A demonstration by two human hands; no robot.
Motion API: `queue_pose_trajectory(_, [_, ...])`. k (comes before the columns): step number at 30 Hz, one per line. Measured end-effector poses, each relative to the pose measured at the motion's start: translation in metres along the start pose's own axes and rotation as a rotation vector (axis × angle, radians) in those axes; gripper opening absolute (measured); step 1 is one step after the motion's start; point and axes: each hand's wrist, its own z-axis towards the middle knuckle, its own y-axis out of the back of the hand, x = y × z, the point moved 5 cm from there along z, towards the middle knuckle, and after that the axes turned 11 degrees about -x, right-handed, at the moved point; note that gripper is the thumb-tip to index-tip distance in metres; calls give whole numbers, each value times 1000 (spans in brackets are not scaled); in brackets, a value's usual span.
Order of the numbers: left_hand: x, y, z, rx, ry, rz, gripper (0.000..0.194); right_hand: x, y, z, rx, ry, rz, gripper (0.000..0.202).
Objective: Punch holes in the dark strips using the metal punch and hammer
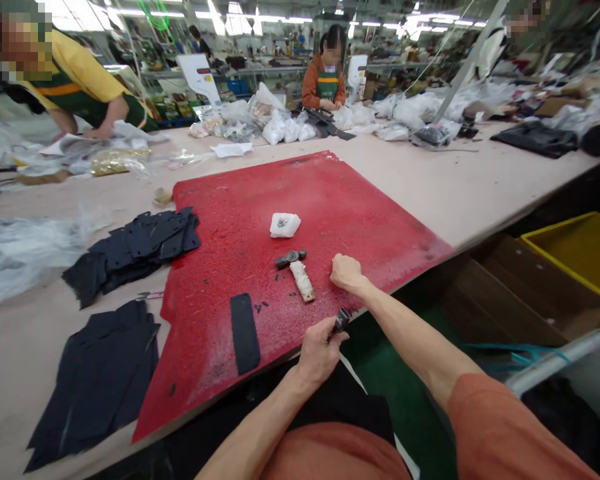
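My left hand [318, 353] is closed around a small dark metal piece [342, 320] at the near edge of the red mat [310, 193]; its exact kind is unclear. Over the mat, to the right of the hammer, my right hand [346, 272] is curled with fingers pressed together; what they hold, if anything, is hidden. The hammer [300, 277] lies with its head away from me and a white-wrapped handle. Beyond it sits a white block-like holder [285, 225] with small shiny bits on top. A dark strip [245, 333] lies flat to the left, with tiny dark scraps beside it.
Stacks of dark cut pieces [100, 373] and a looser pile [135, 247] lie left of the mat. A tape roll [163, 196] is near its far left corner. Co-workers stand at the left and across the table. Cardboard boxes [500, 287] and a yellow crate [580, 247] are at right.
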Motion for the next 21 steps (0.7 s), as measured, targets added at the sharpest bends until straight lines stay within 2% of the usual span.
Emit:
queue_pose_trajectory(2, [0,-2,3,-2,-21,11,7,-11,12,-5,-53,5,135,17])
queue_pose_trajectory(5, [3,-5,7,-15,-56,20,8,-29,41,-21,-121,26,356,9])
queue_pose_trajectory(8, [6,-9,11,-25,-70,38,5,-43,85,-59,-247,79,675,10])
queue_pose_trajectory(10, [7,-13,12,-26,-67,59,5,-45,116,-94,-374,190,1063,8])
queue_pose_trajectory(11, [7,-15,13,-25,-68,67,5,-44,127,-110,-415,232,1155,9])
queue_pose_trajectory(13, [5,-18,12,-16,-73,77,6,-37,139,-137,-465,296,1196,8])
queue_pose_trajectory(15, [2,-19,9,-14,-81,76,7,-29,141,-152,-498,327,1150,3])
queue_pose_trajectory(21, [-7,-15,1,-47,-100,33,8,-18,135,-155,-546,391,998,5])
